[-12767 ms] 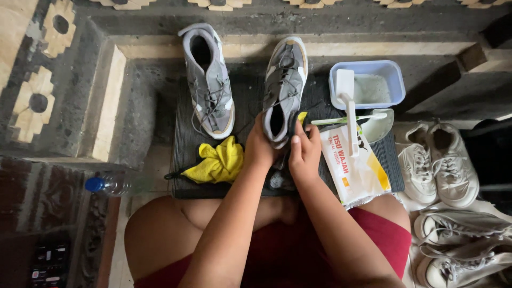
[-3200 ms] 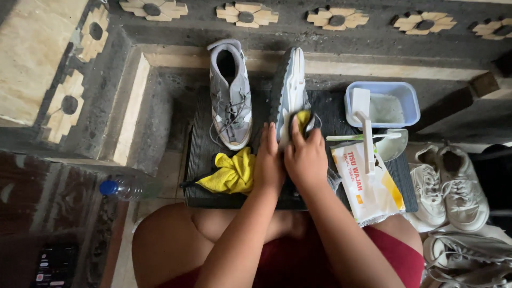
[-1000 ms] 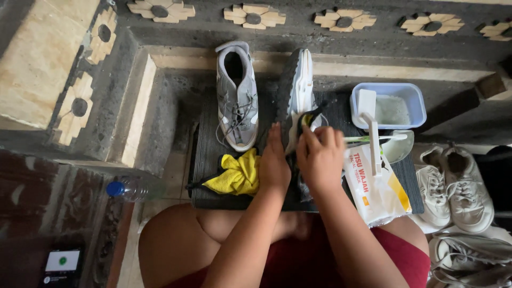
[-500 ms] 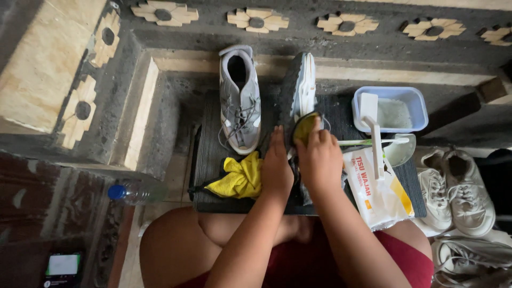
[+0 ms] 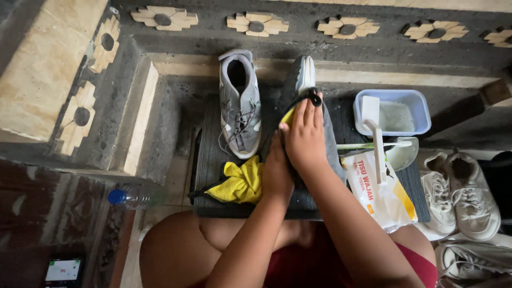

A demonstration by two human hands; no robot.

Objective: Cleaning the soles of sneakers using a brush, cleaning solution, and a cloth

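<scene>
Centre frame: my right hand (image 5: 305, 140) presses a yellow cloth (image 5: 288, 116), fingers flat and together, onto the tilted grey shoe (image 5: 303, 80). My left hand (image 5: 277, 173) grips it lower down. Wiping looks midway; the second shoe (image 5: 239, 104) stands apart, untouched.

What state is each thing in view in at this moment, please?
Right hand: flat on the tipped shoe, pressing a yellow cloth.
Left hand: steadying that shoe.
Tipped grey shoe: on its side.
Other grey shoe: upright, laces loose.
Spare yellow cloth: crumpled, untouched.
Blue tub: open.
Water bottle: capped, lying down.
</scene>
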